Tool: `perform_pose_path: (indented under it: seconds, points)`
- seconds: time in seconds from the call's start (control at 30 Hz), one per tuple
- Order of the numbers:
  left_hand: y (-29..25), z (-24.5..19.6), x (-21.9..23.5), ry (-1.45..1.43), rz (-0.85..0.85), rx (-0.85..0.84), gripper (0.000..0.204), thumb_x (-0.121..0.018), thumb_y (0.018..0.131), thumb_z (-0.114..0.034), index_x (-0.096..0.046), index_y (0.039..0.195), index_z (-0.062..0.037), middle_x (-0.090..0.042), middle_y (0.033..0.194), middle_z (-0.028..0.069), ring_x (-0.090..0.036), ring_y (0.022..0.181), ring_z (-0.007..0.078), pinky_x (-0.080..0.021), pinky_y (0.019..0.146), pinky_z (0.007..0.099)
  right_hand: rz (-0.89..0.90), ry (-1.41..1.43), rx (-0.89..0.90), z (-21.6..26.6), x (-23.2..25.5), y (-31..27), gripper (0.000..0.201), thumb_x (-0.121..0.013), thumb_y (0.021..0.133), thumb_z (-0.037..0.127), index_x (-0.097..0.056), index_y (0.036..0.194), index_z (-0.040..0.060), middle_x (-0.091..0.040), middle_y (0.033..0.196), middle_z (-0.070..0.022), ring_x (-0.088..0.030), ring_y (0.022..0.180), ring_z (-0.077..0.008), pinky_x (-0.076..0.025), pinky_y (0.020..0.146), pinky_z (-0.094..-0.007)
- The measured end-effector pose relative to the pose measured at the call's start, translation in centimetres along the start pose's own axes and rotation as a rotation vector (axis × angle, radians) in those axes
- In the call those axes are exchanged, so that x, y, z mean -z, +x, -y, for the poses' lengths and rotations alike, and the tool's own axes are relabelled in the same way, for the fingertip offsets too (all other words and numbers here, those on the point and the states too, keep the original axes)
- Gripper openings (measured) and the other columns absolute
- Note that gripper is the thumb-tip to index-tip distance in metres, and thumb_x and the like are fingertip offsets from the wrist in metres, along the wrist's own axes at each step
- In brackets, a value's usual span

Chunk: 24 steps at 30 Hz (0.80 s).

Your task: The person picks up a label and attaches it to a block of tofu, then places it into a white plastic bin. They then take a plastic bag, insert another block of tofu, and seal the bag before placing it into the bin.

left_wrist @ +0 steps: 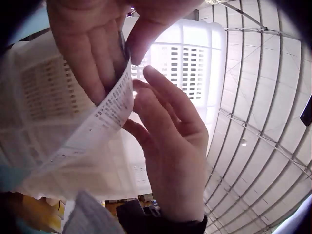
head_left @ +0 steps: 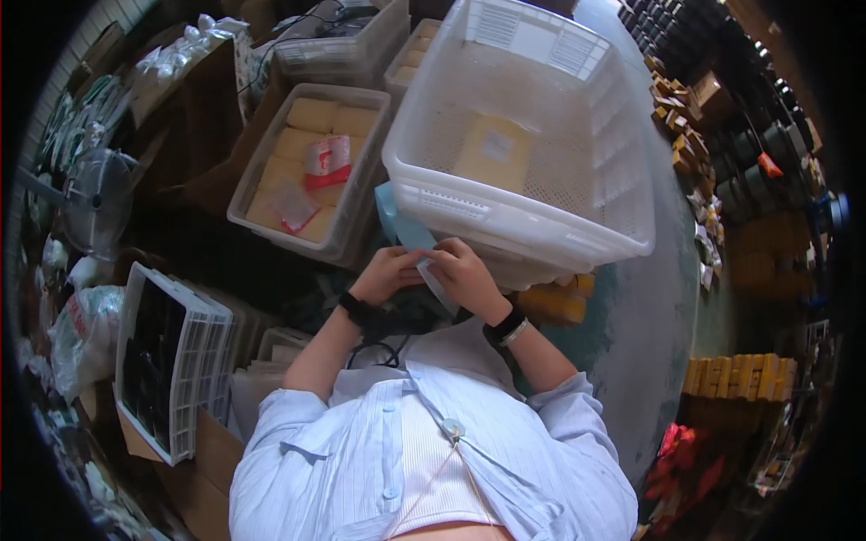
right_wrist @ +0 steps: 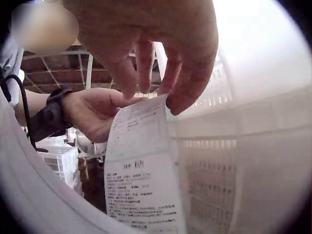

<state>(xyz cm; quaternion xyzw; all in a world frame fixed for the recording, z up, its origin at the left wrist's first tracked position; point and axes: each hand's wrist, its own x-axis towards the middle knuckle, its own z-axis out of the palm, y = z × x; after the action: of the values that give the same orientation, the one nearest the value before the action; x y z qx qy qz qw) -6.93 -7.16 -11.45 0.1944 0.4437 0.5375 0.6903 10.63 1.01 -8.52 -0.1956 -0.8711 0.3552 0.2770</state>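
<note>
Looming over the lap, w/ a flat packet [head_left: 494, 151] inside, I see the big white crate [head_left: 577, 230]; just below its front wall both hands meet. Right hand [head_left: 466, 277] & left hand [head_left: 386, 273] each pinch the printed paper slip [right_wrist: 141, 180] at its top edge.

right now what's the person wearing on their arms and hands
Bare hands, left hand and right hand. Pale blue pinstriped sleeves pushed up the forearms. A black strap on the left wrist with a thin black cable; black and silvery bands on the right.
</note>
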Motion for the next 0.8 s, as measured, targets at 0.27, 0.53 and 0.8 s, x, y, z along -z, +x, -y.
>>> perform_pose_path:
  seconds: [0.27, 0.53, 0.8]
  points:
    - [0.5, 0.4, 3.8, 0.056, -0.323, -0.062, 0.038, -0.058, 0.090, -0.029, -0.056, 0.115, -0.0007, -0.064, 0.101, 0.0087, -0.063, 0.096, 0.0198, -0.049, 0.085, 0.0317, -0.030, -0.069, 0.038, 0.5, -0.5, 1.6, 0.026, -0.064, 0.079, 0.003, -0.063, 0.105, 0.0035, -0.058, 0.106, -0.0169, -0.059, 0.094, -0.0337, -0.049, 0.080, -0.0365]
    - [-0.7, -3.0, 18.2, 0.013, -0.656, -0.241, 0.021, -0.058, 0.089, -0.022, -0.060, 0.104, -0.0065, -0.067, 0.096, 0.0084, -0.066, 0.082, 0.0182, -0.050, 0.071, 0.0295, 0.098, 0.191, -0.122, 1.1, -3.3, 4.6, 0.025, -0.055, 0.083, -0.001, -0.061, 0.108, 0.0008, -0.061, 0.096, -0.0182, -0.062, 0.089, -0.0322, -0.050, 0.076, -0.0367]
    - [4.6, -0.5, 36.3, 0.140, -1.102, -0.097, 0.031, -0.072, 0.071, -0.023, -0.063, 0.093, -0.0032, -0.067, 0.089, 0.0136, -0.065, 0.074, 0.0215, -0.051, 0.064, 0.0340, 0.247, 0.371, -0.197, 1.7, -10.8, 10.3, 0.028, -0.051, 0.086, -0.004, -0.058, 0.112, 0.0003, -0.059, 0.093, -0.0148, -0.059, 0.077, -0.0221, -0.046, 0.068, -0.0282]
